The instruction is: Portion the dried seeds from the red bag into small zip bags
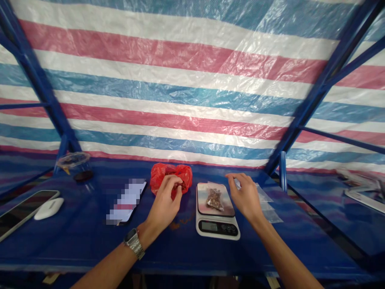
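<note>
My left hand, with a metal-band watch on its wrist, is over the mouth of a red plastic bag. Its thumb and fingers curl together above small dark reddish bits in the bag; whatever they pinch is too small to make out. Right of it stands a white digital scale with a lit display. A small clear bag of brownish bits lies on its steel plate. My right hand hovers beside the scale's right edge, fingers stretched out, near flat clear plastic bags.
On the blue table lie a phone with a lit screen, another phone and a white case. A clear cup with dark liquid stands at the back left. Blue metal posts and striped sheeting bound the back.
</note>
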Tool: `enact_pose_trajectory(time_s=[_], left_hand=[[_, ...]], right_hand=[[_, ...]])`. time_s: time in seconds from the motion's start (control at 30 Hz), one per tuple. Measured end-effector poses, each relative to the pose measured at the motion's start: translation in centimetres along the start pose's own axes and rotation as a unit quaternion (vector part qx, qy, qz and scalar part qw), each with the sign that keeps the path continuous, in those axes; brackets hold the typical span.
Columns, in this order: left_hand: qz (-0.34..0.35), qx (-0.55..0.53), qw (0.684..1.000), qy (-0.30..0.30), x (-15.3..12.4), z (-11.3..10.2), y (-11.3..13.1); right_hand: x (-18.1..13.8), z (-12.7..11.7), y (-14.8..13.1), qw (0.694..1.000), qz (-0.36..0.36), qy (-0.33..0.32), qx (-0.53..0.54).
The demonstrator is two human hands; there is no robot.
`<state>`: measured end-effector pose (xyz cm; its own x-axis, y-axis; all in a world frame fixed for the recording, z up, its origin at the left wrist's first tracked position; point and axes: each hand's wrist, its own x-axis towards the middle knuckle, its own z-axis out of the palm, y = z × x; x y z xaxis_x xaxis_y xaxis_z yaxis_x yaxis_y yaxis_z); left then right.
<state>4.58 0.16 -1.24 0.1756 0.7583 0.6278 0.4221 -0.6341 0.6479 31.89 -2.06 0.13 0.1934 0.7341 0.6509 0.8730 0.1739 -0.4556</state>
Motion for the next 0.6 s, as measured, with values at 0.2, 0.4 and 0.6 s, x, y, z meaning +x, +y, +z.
enact_pose_trajectory(time_s=[0.2, 0.4, 0.6], left_hand=[[0.028, 0.003, 0.996, -0.084, -1.0, 0.1, 2.0], [0.036, -0.003, 0.991, -0.130, -1.5, 0.7, 3.1], [0.030, 0.001, 0.989, -0.145, -1.6, 0.9, 3.0]], right_hand=[[-0.3, -1.1, 2.0, 0.993, 0.070, -0.092, -0.026], [-1.0, -1.6, 2.8, 0.979, 0.106, -0.169, -0.039], [-1.4, -1.2, 4.1, 0.978, 0.112, -0.171, -0.048]])
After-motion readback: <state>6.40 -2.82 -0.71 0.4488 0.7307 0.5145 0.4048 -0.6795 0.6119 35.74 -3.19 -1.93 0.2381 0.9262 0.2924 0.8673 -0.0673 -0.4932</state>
